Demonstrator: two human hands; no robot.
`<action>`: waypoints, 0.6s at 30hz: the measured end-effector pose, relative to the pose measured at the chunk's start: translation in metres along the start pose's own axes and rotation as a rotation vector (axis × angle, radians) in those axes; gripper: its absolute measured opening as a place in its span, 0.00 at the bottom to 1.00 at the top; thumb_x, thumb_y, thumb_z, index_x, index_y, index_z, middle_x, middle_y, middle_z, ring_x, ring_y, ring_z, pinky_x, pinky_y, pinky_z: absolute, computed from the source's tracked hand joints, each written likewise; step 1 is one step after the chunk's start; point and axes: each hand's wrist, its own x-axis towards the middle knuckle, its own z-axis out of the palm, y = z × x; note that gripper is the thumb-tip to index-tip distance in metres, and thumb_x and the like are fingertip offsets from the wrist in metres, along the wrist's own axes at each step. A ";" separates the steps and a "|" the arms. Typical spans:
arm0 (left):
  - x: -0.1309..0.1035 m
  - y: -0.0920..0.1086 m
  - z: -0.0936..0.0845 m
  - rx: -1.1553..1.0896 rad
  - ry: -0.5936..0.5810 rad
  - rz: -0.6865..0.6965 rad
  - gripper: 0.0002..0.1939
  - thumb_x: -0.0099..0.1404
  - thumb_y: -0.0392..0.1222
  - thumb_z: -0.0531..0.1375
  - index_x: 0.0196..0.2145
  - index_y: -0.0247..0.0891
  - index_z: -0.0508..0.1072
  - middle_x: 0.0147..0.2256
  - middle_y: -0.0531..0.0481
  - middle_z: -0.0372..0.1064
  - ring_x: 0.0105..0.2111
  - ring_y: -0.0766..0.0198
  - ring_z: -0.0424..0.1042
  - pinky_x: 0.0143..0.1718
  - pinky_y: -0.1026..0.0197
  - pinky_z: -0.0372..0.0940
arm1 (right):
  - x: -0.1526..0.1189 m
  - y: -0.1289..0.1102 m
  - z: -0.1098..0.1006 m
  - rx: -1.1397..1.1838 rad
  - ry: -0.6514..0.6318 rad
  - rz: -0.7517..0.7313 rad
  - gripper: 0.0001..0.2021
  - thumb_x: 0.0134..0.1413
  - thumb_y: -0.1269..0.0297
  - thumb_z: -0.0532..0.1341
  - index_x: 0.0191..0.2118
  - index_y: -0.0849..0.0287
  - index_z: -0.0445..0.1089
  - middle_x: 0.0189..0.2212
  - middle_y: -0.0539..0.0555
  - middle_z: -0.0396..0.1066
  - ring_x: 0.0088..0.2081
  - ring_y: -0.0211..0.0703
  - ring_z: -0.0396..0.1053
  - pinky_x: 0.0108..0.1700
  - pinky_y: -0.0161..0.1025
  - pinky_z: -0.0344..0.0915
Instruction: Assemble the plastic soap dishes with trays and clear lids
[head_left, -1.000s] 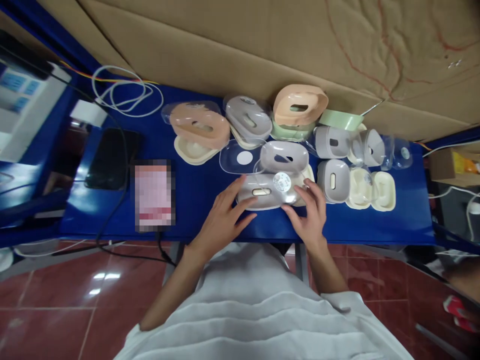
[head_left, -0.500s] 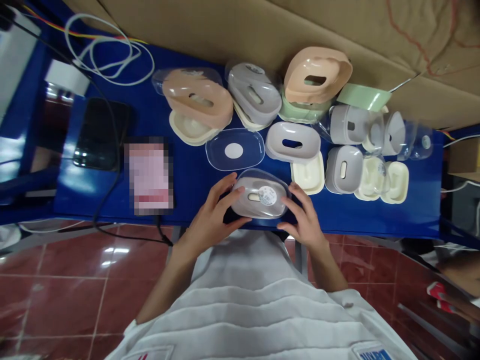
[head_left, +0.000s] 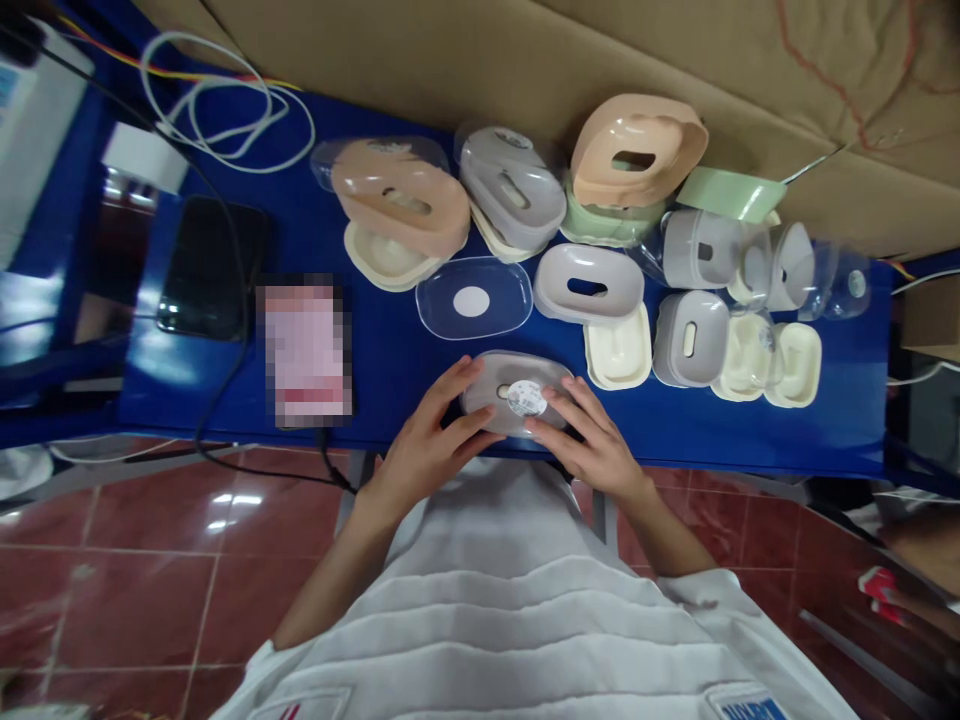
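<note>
A grey soap box [head_left: 492, 410] under a clear lid with a round printed label [head_left: 527, 398] lies near the table's front edge. My left hand [head_left: 439, 425] grips its left end, fingers behind and thumb in front. My right hand [head_left: 596, 440] holds the right end, its fingertips lying on the lid close to the label. Just behind is a loose clear lid [head_left: 439, 300] with a white round sticker. A grey slotted tray [head_left: 551, 280] rests partly over a cream base [head_left: 636, 350] to the right of that lid.
Along the back stand peach soap boxes [head_left: 442, 215], another grey one [head_left: 517, 215] and a green piece [head_left: 731, 194]. Several grey and cream parts [head_left: 690, 365] crowd the right. Leftward lie a black phone-like device [head_left: 206, 265], a blurred pink item [head_left: 304, 345] and a coiled white cable [head_left: 225, 120].
My right hand has moved left, over the right end of the lid. The clear lid now sits lower and flatter on the grey soap box. My left hand keeps its hold.
</note>
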 end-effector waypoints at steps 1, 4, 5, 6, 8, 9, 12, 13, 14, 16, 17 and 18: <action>0.000 -0.001 0.001 -0.003 0.005 0.002 0.26 0.66 0.40 0.73 0.58 0.48 0.70 0.70 0.38 0.62 0.71 0.44 0.63 0.66 0.38 0.71 | -0.001 0.001 0.001 -0.008 -0.001 0.000 0.32 0.69 0.72 0.66 0.72 0.41 0.63 0.71 0.51 0.64 0.76 0.55 0.54 0.75 0.61 0.61; -0.002 -0.004 0.002 0.015 0.016 0.017 0.26 0.66 0.40 0.73 0.57 0.48 0.70 0.68 0.38 0.64 0.71 0.43 0.63 0.64 0.38 0.73 | -0.003 0.001 0.003 -0.018 -0.010 -0.012 0.32 0.70 0.73 0.63 0.74 0.40 0.61 0.72 0.49 0.63 0.76 0.54 0.53 0.76 0.60 0.60; -0.003 -0.005 0.002 0.030 0.022 0.028 0.25 0.66 0.40 0.73 0.57 0.48 0.70 0.68 0.39 0.65 0.71 0.43 0.63 0.63 0.39 0.73 | -0.002 0.000 0.003 -0.018 -0.012 -0.024 0.32 0.71 0.73 0.62 0.74 0.41 0.61 0.72 0.50 0.63 0.76 0.53 0.53 0.76 0.60 0.59; -0.004 -0.005 0.002 0.049 0.031 0.039 0.24 0.66 0.40 0.73 0.57 0.47 0.70 0.67 0.40 0.66 0.71 0.43 0.64 0.63 0.39 0.74 | -0.002 0.000 0.002 -0.021 -0.012 -0.037 0.32 0.72 0.74 0.61 0.74 0.42 0.60 0.72 0.50 0.64 0.76 0.52 0.52 0.76 0.59 0.59; -0.005 -0.003 0.003 0.083 0.045 0.060 0.23 0.67 0.40 0.72 0.55 0.46 0.71 0.66 0.41 0.67 0.70 0.44 0.65 0.62 0.41 0.75 | 0.000 -0.001 0.000 -0.032 -0.012 -0.059 0.31 0.73 0.75 0.59 0.74 0.44 0.60 0.71 0.51 0.65 0.76 0.50 0.52 0.77 0.58 0.58; -0.004 -0.002 0.002 0.097 0.045 0.061 0.22 0.67 0.40 0.72 0.55 0.45 0.71 0.65 0.40 0.68 0.70 0.44 0.65 0.61 0.42 0.75 | 0.001 -0.001 0.000 -0.034 -0.010 -0.061 0.30 0.73 0.75 0.59 0.74 0.43 0.61 0.70 0.51 0.66 0.76 0.50 0.52 0.77 0.58 0.58; -0.001 0.003 0.000 0.117 0.036 0.033 0.20 0.67 0.41 0.72 0.54 0.43 0.72 0.64 0.38 0.68 0.70 0.43 0.65 0.63 0.41 0.74 | 0.004 0.000 -0.002 -0.014 0.004 -0.036 0.30 0.72 0.72 0.62 0.73 0.43 0.62 0.70 0.51 0.67 0.76 0.52 0.53 0.75 0.58 0.61; 0.001 0.005 -0.001 0.118 0.033 0.026 0.21 0.68 0.41 0.72 0.54 0.42 0.72 0.64 0.38 0.68 0.70 0.43 0.65 0.63 0.40 0.73 | 0.004 0.001 -0.002 -0.008 0.010 -0.031 0.30 0.71 0.70 0.64 0.73 0.44 0.62 0.69 0.53 0.67 0.76 0.53 0.53 0.75 0.57 0.62; 0.003 0.006 -0.002 0.116 0.029 0.026 0.21 0.68 0.42 0.71 0.55 0.42 0.72 0.64 0.37 0.68 0.70 0.43 0.65 0.64 0.40 0.72 | 0.005 0.002 -0.003 -0.004 0.017 -0.028 0.31 0.70 0.69 0.65 0.74 0.46 0.62 0.69 0.54 0.68 0.76 0.54 0.53 0.75 0.57 0.62; 0.007 0.008 -0.003 0.108 0.018 0.039 0.21 0.68 0.41 0.71 0.56 0.40 0.72 0.63 0.35 0.68 0.70 0.43 0.64 0.65 0.39 0.71 | 0.007 0.005 -0.005 0.006 0.013 -0.023 0.33 0.69 0.68 0.67 0.74 0.48 0.61 0.69 0.56 0.67 0.76 0.56 0.53 0.75 0.57 0.63; 0.008 0.008 -0.004 0.105 0.010 0.046 0.21 0.68 0.40 0.71 0.56 0.40 0.72 0.63 0.34 0.68 0.70 0.43 0.64 0.65 0.39 0.71 | 0.007 0.006 -0.005 0.019 0.008 -0.017 0.33 0.68 0.67 0.67 0.75 0.48 0.61 0.70 0.57 0.66 0.76 0.57 0.53 0.74 0.57 0.63; 0.010 0.008 -0.004 0.103 0.003 0.049 0.22 0.69 0.40 0.70 0.57 0.39 0.72 0.63 0.34 0.68 0.70 0.43 0.64 0.65 0.39 0.71 | 0.007 0.007 -0.006 0.034 0.003 -0.005 0.34 0.68 0.66 0.67 0.75 0.48 0.60 0.71 0.57 0.65 0.76 0.57 0.53 0.74 0.58 0.63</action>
